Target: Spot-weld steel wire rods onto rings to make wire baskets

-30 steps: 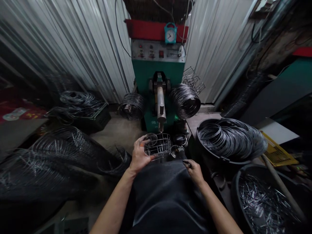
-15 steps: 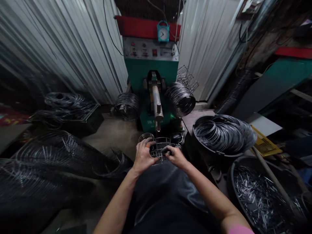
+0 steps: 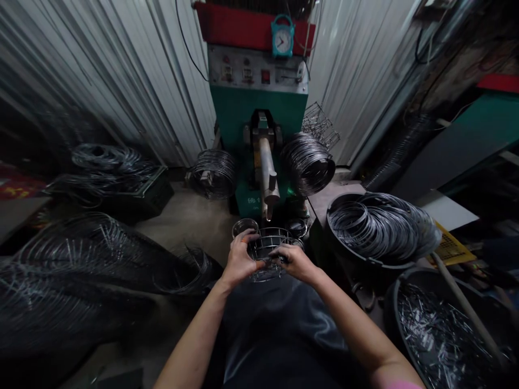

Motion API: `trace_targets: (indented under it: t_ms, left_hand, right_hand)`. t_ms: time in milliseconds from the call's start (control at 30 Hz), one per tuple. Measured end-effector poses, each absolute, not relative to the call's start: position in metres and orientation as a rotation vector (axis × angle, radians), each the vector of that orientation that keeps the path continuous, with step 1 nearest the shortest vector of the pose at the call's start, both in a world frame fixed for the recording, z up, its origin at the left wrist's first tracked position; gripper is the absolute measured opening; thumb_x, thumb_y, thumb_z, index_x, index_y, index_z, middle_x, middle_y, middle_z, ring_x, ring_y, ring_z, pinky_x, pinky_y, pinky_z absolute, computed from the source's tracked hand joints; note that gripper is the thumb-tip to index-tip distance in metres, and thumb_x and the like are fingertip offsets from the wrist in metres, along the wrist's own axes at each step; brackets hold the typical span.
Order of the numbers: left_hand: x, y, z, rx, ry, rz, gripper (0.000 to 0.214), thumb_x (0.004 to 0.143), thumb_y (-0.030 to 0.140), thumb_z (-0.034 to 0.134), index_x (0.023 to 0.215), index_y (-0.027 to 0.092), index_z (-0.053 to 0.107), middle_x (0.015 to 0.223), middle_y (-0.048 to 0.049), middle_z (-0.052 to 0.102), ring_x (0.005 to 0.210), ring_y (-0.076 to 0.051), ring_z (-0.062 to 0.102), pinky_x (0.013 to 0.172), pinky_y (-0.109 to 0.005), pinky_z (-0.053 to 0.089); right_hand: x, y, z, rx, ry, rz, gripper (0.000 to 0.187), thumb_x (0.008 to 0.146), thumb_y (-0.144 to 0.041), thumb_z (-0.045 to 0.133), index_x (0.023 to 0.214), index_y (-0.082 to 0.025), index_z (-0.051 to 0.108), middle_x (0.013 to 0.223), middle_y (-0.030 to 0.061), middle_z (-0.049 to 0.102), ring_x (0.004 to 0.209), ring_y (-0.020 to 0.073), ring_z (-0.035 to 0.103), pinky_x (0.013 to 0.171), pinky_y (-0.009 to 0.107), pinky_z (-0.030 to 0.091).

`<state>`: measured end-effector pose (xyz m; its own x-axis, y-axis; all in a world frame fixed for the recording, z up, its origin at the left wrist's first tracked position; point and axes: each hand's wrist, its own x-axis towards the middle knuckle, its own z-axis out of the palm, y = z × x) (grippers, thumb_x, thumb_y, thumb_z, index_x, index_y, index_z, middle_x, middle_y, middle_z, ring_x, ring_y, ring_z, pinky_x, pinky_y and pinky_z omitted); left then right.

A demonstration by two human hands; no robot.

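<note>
A round wire basket of thin metal rods lies in front of me, just below the tip of the spot welder. My left hand is closed around the basket's left side, with an orange ring on one finger. At its right side, my right hand has its fingers bent in at the wires; whether they also hold a small loose piece is hidden. Small round dishes, one on the left and a dark one on the right, stand behind the hands.
Coils of wire rings hang left and right of the welder. At right stand a black tub of wire rings and another tub of short rods. Large wire coils lie at left. A blue clock stands on the machine.
The basket has tilted, so its round opening shows more. Both hands stay on it, the right shifting slightly. My view has moved a little, placing the machine higher and further right.
</note>
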<state>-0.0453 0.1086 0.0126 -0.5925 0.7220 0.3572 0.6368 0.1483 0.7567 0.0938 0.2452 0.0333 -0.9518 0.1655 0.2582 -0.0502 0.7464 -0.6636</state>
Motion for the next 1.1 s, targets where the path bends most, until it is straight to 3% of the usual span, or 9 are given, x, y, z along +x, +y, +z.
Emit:
trace_targets:
  t_ms: [333,833,1100]
  left_hand:
    - [-0.068,0.127,-0.005,1.374,2.245,1.518,0.064,0.048,0.02,0.078,0.108,0.02,0.054,0.125,-0.01,0.049,0.119,-0.028,0.046,0.1,-0.048,0.037]
    - [-0.09,0.153,0.002,1.309,2.219,1.545,0.062,0.046,0.03,0.08,0.104,0.021,0.059,0.122,-0.0098,0.052,0.115,-0.028,0.05,0.098,-0.046,0.039]
    - [-0.098,0.166,0.004,1.201,2.326,1.54,0.063,0.044,0.025,0.081,0.102,0.018,0.06,0.121,-0.0127,0.052,0.112,-0.03,0.051,0.096,-0.047,0.041]
  right_hand:
    - [0.073,0.261,0.02,-0.104,-2.687,0.901,0.031,0.073,-0.004,0.058,0.097,-0.021,0.067,0.09,0.006,0.067,0.083,0.0175,0.064,0.073,0.026,0.05]
    - [0.049,0.28,0.026,-0.176,-2.603,0.872,0.017,0.078,-0.011,0.059,0.088,-0.021,0.068,0.089,0.0042,0.068,0.083,0.0158,0.064,0.074,0.024,0.048]
    - [0.038,0.28,0.025,-0.344,-2.493,0.881,0.024,0.077,-0.012,0.059,0.096,-0.025,0.065,0.099,0.0044,0.065,0.091,0.0182,0.062,0.08,0.028,0.048]
